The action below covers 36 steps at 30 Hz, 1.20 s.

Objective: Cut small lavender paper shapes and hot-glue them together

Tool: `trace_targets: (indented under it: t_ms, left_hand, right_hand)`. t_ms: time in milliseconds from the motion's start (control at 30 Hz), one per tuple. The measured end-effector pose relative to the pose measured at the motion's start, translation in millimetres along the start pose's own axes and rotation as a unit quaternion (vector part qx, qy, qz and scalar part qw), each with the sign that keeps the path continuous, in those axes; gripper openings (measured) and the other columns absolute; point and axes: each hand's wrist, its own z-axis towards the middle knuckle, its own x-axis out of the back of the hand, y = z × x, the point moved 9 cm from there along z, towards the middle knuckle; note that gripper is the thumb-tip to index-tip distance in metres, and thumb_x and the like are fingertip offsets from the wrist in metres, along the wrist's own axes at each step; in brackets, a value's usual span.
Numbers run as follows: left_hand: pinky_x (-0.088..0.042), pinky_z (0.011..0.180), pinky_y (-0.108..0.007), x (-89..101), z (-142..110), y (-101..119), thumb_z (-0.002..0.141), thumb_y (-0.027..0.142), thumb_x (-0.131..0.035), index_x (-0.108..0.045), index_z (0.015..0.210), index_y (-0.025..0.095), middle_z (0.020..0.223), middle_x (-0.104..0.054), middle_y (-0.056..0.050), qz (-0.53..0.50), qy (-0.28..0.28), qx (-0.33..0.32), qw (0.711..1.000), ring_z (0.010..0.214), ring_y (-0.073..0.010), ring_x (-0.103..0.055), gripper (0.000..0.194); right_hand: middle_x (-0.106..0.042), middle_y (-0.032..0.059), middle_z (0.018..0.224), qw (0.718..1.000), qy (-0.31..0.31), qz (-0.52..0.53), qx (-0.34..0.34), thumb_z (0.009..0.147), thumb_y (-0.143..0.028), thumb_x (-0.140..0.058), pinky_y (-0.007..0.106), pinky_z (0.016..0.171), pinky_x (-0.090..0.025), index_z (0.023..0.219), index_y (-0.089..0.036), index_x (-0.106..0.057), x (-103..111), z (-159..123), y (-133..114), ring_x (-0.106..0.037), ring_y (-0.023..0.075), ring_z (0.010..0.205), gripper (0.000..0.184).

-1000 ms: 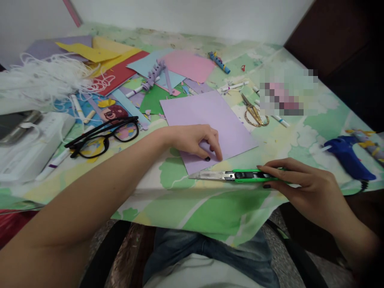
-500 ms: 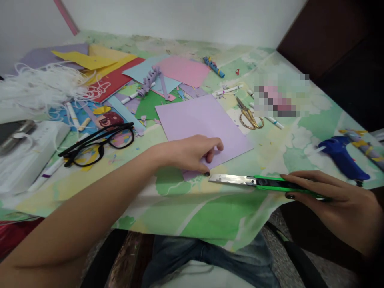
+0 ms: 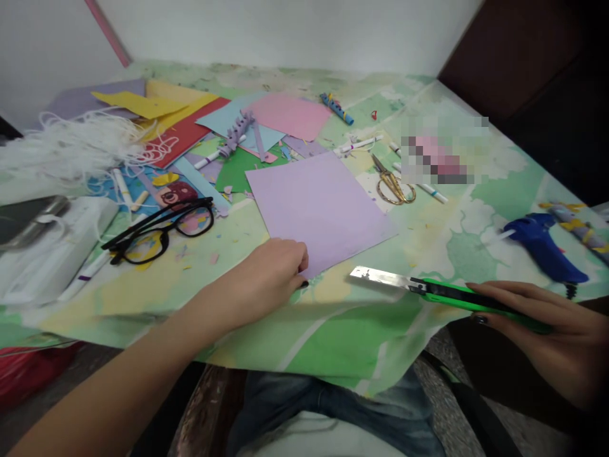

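Observation:
A lilac sheet of paper (image 3: 323, 203) lies flat on the table in front of me. At its near left corner is my left hand (image 3: 271, 273), its fingers curled in and closed and the thumb beside the paper's edge. Whatever those fingers hold, if anything, is hidden. My right hand (image 3: 547, 330) grips a green utility knife (image 3: 447, 294) by its handle. The knife's long blade is out, points left, and hangs just off the sheet's near edge, apart from it.
Black glasses (image 3: 162, 231), tangled white cord (image 3: 80, 143) and a white power strip (image 3: 61, 254) lie left. Coloured paper, scraps and markers spread behind the sheet. Gold-handled scissors (image 3: 392, 184) and a blue glue gun (image 3: 542, 247) lie right. A pixelated patch hides something pink.
My left hand has drawn back left across the sheet to its near corner, its fingers curling in. A lilac strip at the near edge is out of sight. The knife has shifted right.

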Motion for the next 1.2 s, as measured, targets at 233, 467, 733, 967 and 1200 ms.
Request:
trace_targets:
  t_ms: [233,467,733,967,1200]
  left_hand:
    - [-0.037,0.061,-0.025,12.8,-7,-8,0.080,0.014,-0.048,-0.055,0.079,0.019,0.073,-0.058,0.001,-0.143,0.071,-0.026,0.987,0.066,-0.0140,-0.050,0.008]
    - [-0.039,0.061,-0.025,11.3,-12,-17,0.082,0.019,-0.053,-0.060,0.081,0.018,0.074,-0.060,0.001,-0.206,0.090,-0.005,0.975,0.068,-0.0136,-0.052,0.008]
    - [-0.043,0.083,-0.031,18.7,-2,-4,0.083,0.019,-0.058,-0.067,0.081,0.016,0.090,-0.064,-0.005,-0.156,0.107,-0.120,0.975,0.087,-0.0174,-0.057,0.010]
    - [-0.038,0.092,-0.034,12.4,11,1,0.086,0.021,-0.058,-0.064,0.080,0.017,0.091,-0.064,-0.004,-0.127,0.049,-0.207,0.969,0.093,-0.0183,-0.055,0.009]
    - [-0.038,0.095,-0.035,14.9,3,-6,0.084,0.017,-0.060,-0.062,0.100,0.018,0.106,-0.063,-0.007,-0.146,0.017,-0.228,0.963,0.104,-0.0201,-0.054,0.016]
  right_hand:
    - [-0.068,-0.0034,0.110,0.998,-0.048,0.038,0.007,0.084,-0.033,-0.064,0.033,0.075,-0.056,0.116,-0.044,-0.064,-18,-4,-16,-0.068,0.0229,0.092,0.033]
    - [-0.070,0.0038,0.103,0.999,-0.017,0.033,0.029,0.085,-0.038,-0.063,0.033,0.070,-0.055,0.108,-0.027,-0.071,-26,14,-41,-0.068,0.0228,0.086,0.027]
    - [-0.069,0.0059,0.099,0.991,-0.029,0.076,0.105,0.086,-0.026,-0.063,0.030,0.068,-0.055,0.107,-0.021,-0.071,-39,36,-76,-0.067,0.0196,0.084,0.023]
    - [-0.069,0.0074,0.099,0.986,-0.055,0.067,0.145,0.089,-0.031,-0.059,0.026,0.066,-0.055,0.105,-0.017,-0.072,-43,43,-90,-0.068,0.0175,0.083,0.025]
    - [-0.068,0.0064,0.100,0.983,-0.069,0.067,0.157,0.092,-0.037,-0.054,0.026,0.063,-0.055,0.107,-0.020,-0.071,-42,43,-96,-0.068,0.0163,0.080,0.028]
